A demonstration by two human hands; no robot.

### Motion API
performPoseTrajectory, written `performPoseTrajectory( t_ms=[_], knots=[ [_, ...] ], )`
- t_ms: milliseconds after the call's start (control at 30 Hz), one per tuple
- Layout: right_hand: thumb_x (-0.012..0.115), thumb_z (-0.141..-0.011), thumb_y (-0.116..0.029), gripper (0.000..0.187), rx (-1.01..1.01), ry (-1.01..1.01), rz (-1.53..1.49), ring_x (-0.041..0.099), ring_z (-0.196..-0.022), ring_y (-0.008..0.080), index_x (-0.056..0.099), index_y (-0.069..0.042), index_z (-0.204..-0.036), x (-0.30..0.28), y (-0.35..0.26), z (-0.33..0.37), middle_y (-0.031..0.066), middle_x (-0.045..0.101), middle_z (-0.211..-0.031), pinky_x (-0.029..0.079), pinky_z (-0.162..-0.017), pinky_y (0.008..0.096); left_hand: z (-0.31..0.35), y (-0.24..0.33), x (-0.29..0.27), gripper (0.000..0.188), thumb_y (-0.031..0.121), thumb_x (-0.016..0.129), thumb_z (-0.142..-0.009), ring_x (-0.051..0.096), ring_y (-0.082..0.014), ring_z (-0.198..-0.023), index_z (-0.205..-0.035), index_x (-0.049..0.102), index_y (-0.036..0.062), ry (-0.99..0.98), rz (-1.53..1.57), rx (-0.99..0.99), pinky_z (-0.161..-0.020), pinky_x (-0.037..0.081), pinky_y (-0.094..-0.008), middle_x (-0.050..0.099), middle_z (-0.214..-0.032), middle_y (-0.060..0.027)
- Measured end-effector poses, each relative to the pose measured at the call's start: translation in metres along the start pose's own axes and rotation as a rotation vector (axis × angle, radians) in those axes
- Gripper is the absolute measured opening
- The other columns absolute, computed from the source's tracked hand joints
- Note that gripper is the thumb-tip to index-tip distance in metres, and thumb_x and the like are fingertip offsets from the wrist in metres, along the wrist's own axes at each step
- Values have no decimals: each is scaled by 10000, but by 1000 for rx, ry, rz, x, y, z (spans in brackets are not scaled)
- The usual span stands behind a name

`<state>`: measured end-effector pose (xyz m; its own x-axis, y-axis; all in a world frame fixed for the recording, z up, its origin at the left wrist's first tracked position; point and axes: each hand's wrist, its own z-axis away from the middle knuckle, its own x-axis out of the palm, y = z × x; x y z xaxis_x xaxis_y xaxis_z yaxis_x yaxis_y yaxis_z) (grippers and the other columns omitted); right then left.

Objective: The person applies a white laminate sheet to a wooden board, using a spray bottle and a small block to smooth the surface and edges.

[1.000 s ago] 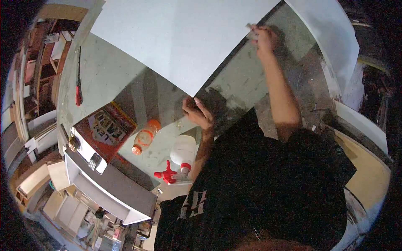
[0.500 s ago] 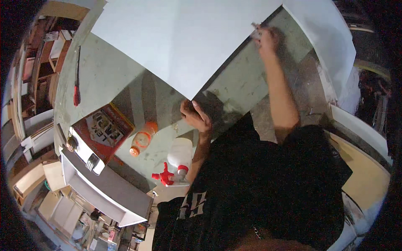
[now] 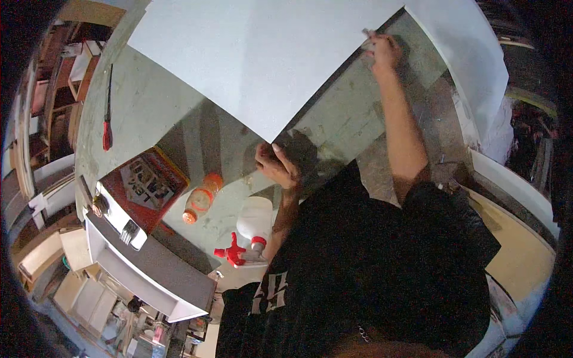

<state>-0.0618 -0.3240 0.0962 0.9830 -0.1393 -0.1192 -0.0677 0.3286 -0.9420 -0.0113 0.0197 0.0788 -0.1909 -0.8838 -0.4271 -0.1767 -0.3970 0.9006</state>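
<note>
A large white sheet or panel point(image 3: 239, 53) lies on the grey-green table point(image 3: 167, 89), one corner pointing toward me. At that corner my left hand point(image 3: 277, 165) is closed, thumb and curled fingers against it. My right hand point(image 3: 385, 52) is farther off, by the panel's dark right edge. Its fingers are closed round a small, slim greyish item point(image 3: 369, 37), too blurred to name. Near my left forearm a white spray bottle point(image 3: 255, 218) with red parts lies beside a red trigger piece point(image 3: 233, 250). An orange-capped bottle point(image 3: 203, 198) lies to its left.
At the left are a red-handled screwdriver point(image 3: 107, 134) and a flat red box or booklet point(image 3: 143, 185). A brush-like item point(image 3: 129, 231) rests on a white strip near a grey-and-white shelf piece point(image 3: 149, 268). Another white panel point(image 3: 471, 59) stands at the right.
My right hand has shifted slightly to the right and up along the panel's edge. My left hand stays at the corner. The whole view has moved a little.
</note>
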Motion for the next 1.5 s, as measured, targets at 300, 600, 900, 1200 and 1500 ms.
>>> performPoseTrajectory(
  t_ms=[300,600,900,1200,1500],
  knots=[
    [742,-843,-130,154,-192,49,108,639,-744,179,613,-51,-872,-8,31,-25,70,675,-904,519,-555,343,4,2,4,305,187,526,-1000,601,-283,-865,-1182,460,-48,-10,-43,79,-890,399,-417,656,-978,-176],
    [730,-882,-158,186,-409,-90,195,653,-794,153,667,-30,-1002,-66,-19,-48,65,692,-946,539,-647,291,11,-26,6,379,214,529,-1005,555,-290,-1003,-1253,418,-50,83,54,-114,-932,436,-392,576,-1104,-209],
    [689,-884,-74,133,-826,-552,272,675,-924,210,708,-29,-1007,-57,-11,-25,89,722,-960,540,-779,316,20,-67,-5,377,194,495,-998,482,-283,-989,-1282,380,-25,205,-401,205,-900,410,-426,489,-1137,-174],
    [754,-854,-101,128,-513,-410,27,673,-830,168,686,-18,-923,-39,0,-4,72,710,-873,528,-722,304,-9,50,66,331,177,514,-927,443,-267,-875,-1169,391,-13,144,-315,525,-786,390,-404,431,-1025,-158],
    [730,-888,-136,143,-292,-114,193,559,-680,69,651,-24,-849,-25,15,14,16,662,-771,454,-632,242,-66,111,186,365,39,513,-908,536,-219,-807,-1205,309,-16,-225,333,505,-688,438,-321,529,-995,-202]
  ],
)
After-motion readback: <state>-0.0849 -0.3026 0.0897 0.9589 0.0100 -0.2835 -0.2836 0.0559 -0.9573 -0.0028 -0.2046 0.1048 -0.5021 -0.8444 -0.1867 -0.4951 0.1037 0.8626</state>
